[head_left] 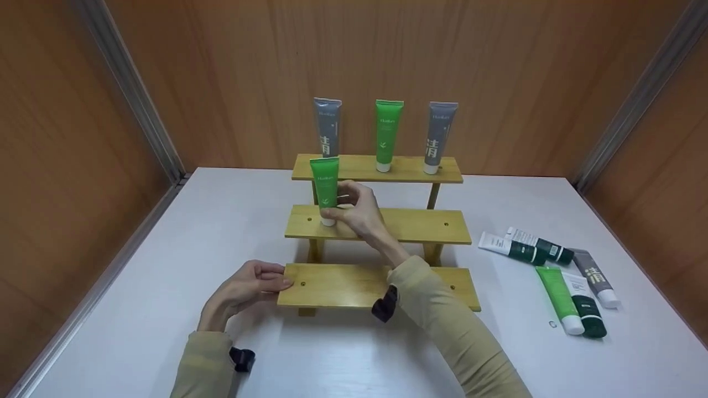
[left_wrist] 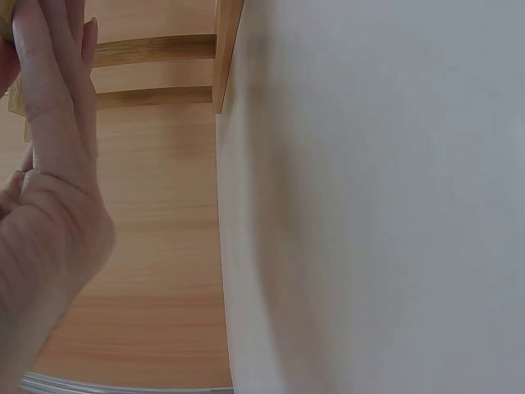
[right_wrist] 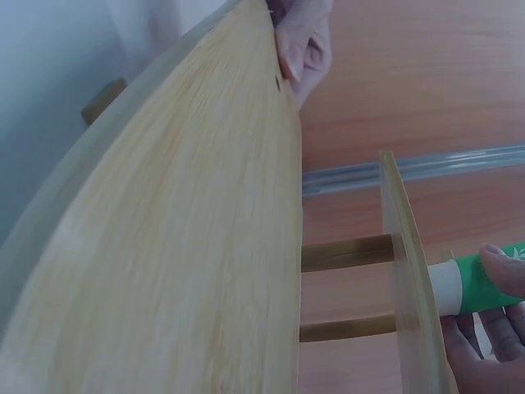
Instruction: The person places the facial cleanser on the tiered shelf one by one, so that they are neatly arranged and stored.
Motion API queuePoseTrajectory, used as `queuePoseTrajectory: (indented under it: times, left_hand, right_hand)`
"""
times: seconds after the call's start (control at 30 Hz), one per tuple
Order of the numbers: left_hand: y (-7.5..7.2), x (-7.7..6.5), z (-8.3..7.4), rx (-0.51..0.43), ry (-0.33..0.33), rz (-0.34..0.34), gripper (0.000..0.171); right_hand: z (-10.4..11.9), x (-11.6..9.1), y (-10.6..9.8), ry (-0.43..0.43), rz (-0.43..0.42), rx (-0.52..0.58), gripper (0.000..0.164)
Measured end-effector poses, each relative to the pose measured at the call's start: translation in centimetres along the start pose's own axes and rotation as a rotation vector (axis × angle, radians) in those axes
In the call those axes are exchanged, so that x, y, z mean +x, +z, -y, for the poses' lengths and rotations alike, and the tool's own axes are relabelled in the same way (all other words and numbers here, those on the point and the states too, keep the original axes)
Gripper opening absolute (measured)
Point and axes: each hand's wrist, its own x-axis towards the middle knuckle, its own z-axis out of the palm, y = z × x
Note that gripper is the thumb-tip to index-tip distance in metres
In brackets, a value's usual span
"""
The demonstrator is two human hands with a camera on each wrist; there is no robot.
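My right hand (head_left: 359,213) holds a green tube (head_left: 326,182) between thumb and fingers, upright with its white cap down at the left part of the middle tier. In the right wrist view, the cap (right_wrist: 445,289) is right at that tier's board. My left hand (head_left: 249,287) pinches the left end of the bottom tier of a three-tier wooden stand (head_left: 343,284), its thumb over the top. On the top tier, a second green tube (head_left: 389,132) stands between two grey tubes, one left (head_left: 328,124) and one right (head_left: 441,132).
Several tubes lie on the white table right of the stand: a green tube (head_left: 558,298), a grey tube (head_left: 594,276) and white-and-dark-green tubes (head_left: 511,247). A small ring-like bit (head_left: 552,324) lies near them. Wooden panels (head_left: 249,83) wall the table's back and sides.
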Motion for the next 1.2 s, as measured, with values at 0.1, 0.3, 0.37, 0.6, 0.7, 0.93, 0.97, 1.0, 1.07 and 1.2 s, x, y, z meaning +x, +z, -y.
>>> queuePoseTrajectory:
  times: [0.1, 0.3, 0.37, 0.6, 0.7, 0.93, 0.97, 1.0, 1.07, 1.2]
  left_hand:
    - [0.0, 0.0, 0.0, -0.003, 0.003, 0.01, 0.063]
    - [0.0, 0.0, 0.0, 0.001, 0.007, 0.006, 0.063]
    - [0.0, 0.0, 0.0, -0.004, 0.006, 0.007, 0.063]
    - [-0.1, -0.1, 0.2, -0.001, 0.016, 0.01, 0.072]
    - [-0.1, 0.0, 0.2, 0.006, 0.018, 0.008, 0.073]
    - [0.0, 0.0, 0.1, -0.004, 0.011, 0.005, 0.068]
    - [0.0, 0.0, 0.1, -0.005, 0.009, 0.003, 0.068]
    - [0.0, 0.0, 0.1, -0.004, 0.008, 0.001, 0.068]
    - [0.0, 0.0, 0.1, -0.002, 0.005, -0.002, 0.068]
    - [0.0, 0.0, 0.0, 0.007, 0.0, -0.014, 0.069]
  right_hand:
    - [0.0, 0.0, 0.0, -0.005, 0.003, -0.011, 0.046]
    - [0.2, -0.1, 0.0, -0.009, 0.011, -0.007, 0.05]
    - [0.3, -0.3, -0.1, -0.013, 0.018, 0.004, 0.052]
    - [0.7, -1.2, -1.0, -0.059, 0.005, 0.04, 0.054]
    - [1.0, -1.8, -1.6, -0.09, 0.001, 0.052, 0.051]
    - [1.4, -3.7, -3.9, -0.139, 0.009, 0.062, 0.046]
    - [1.4, -4.1, -4.4, -0.141, 0.008, 0.061, 0.046]
    - [1.4, -4.5, -4.9, -0.142, 0.007, 0.06, 0.045]
    - [1.4, -5.4, -6.1, -0.141, 0.005, 0.051, 0.045]
    - [1.2, -7.3, -8.5, -0.146, -0.002, 0.013, 0.045]
